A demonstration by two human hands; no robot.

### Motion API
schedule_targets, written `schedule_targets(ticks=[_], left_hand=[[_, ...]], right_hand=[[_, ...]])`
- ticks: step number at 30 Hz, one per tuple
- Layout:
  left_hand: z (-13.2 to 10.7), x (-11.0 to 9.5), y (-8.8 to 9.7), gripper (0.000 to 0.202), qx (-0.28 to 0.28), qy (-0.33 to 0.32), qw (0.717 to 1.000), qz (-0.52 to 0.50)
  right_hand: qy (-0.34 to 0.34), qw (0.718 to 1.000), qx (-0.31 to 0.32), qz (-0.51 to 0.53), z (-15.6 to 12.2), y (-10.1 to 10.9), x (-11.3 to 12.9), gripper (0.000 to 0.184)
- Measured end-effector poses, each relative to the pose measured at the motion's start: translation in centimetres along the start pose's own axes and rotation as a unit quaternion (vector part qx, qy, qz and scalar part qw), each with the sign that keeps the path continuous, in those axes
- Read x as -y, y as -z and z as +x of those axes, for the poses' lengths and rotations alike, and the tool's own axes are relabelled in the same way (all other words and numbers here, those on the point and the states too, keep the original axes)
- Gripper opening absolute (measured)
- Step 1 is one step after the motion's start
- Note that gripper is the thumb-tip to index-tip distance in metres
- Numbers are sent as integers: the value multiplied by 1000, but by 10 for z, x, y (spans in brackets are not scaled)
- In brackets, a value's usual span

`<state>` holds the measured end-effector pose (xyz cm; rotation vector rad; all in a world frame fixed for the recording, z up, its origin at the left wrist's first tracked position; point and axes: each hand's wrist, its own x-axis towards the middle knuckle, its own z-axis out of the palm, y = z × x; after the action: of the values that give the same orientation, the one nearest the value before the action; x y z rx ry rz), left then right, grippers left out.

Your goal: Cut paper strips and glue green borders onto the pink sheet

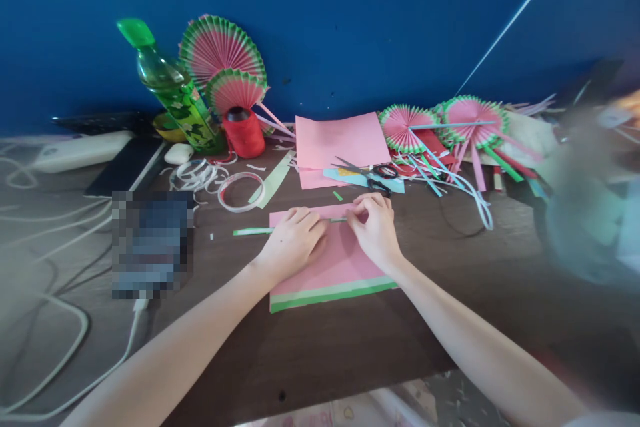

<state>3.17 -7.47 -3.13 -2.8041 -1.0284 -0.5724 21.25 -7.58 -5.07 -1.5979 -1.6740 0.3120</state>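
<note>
A pink paper sheet (333, 260) lies on the dark table with light and dark green bands along its near edge. Across its far part runs a narrow green paper strip (253, 231), its left end sticking out past the sheet. My left hand (295, 240) rests on the sheet, fingers curled together over the strip and fingertips hidden. At the strip's right part, my right hand (375, 227) is closed, thumb and forefinger pinching it. Just beyond the right hand lie scissors (367, 175) with black handles. A small green scrap (338, 196) lies beyond the sheet.
Behind stand a green bottle (175, 93), a red roll (243, 135) and folded paper fans (225, 50). A tape roll (241, 192), pink paper (343, 140) and more fans (473, 121) lie around. Left are a blurred-out phone (153, 243) and white cables (83, 327).
</note>
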Motion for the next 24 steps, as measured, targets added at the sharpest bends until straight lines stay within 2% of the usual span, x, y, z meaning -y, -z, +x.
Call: schedule_targets(ticks=[8,24], left_hand=[[2,0,1,30,27,-16,999,30],[3,1,0,28,31,-20,999,31]], right_hand=[[5,1000,-7,-2,-1,0,0,16],[-9,1000,4,-16,0,1,2,17]])
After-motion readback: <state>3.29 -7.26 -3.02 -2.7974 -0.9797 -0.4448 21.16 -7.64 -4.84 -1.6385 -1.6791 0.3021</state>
